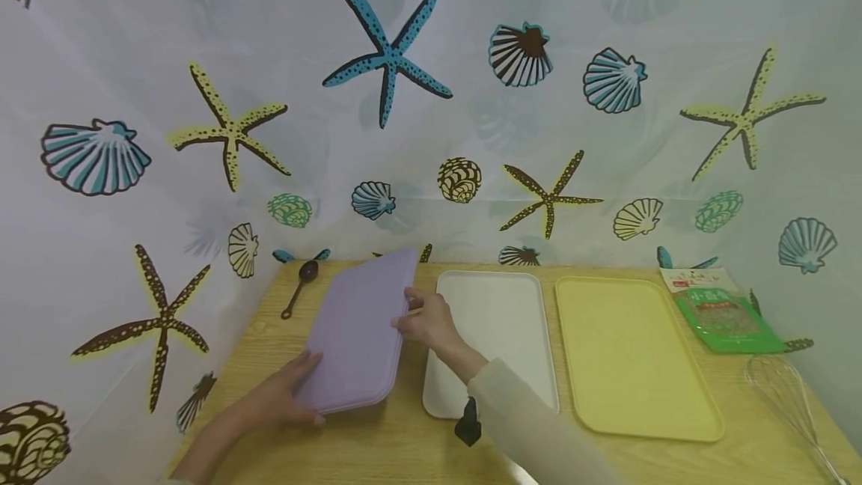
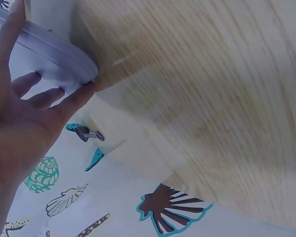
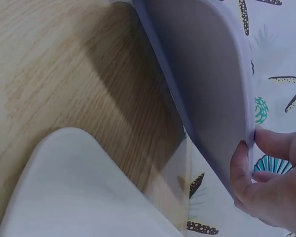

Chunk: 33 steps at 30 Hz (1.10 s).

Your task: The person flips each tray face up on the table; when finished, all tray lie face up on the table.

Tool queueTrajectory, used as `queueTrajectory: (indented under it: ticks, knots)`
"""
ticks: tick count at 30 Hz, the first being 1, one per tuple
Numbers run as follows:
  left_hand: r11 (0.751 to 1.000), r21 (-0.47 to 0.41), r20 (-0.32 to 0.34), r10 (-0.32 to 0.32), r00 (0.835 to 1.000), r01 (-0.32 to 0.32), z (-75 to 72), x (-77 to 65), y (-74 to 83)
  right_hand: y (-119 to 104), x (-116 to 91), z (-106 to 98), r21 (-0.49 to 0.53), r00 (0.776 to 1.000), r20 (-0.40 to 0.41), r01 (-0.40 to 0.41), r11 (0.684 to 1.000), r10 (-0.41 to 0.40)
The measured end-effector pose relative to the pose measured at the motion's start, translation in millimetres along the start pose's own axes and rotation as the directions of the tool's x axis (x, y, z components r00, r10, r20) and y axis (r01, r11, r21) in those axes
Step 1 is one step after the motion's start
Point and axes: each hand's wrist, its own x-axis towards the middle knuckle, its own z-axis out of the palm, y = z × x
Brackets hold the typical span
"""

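A purple tray [image 1: 357,328] is tilted over the left part of the table, its right long side raised. My right hand [image 1: 431,324] pinches that raised edge between thumb and fingers, as the right wrist view shows with the tray's underside or inner face [image 3: 202,69] in shade. At the near left corner of the tray, my left hand [image 1: 279,395] grips the edge. In the left wrist view, this hand [image 2: 27,116] has its thumb and fingers on opposite sides of the purple rim [image 2: 64,49]. Right of the purple tray lies a white tray [image 1: 494,343], with my right forearm passing over it.
A yellow tray [image 1: 633,358] lies right of the white one on the wooden table [image 1: 404,447]. A dark spoon [image 1: 296,290] rests at the back left. A green packet [image 1: 723,316] and a wire whisk [image 1: 788,403] are at the right edge. A patterned curtain [image 1: 431,133] hangs behind.
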Motion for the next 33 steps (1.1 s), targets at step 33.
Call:
queueTrajectory:
  ticks: [33]
  knots:
    - [0.999, -0.031, -0.031, -0.020, 0.999, 0.019, 0.8, -8.8, 36.9, -34.9, 4.5, -17.5, 0.029, 0.995, 0.058, 0.074, 0.997, -0.075]
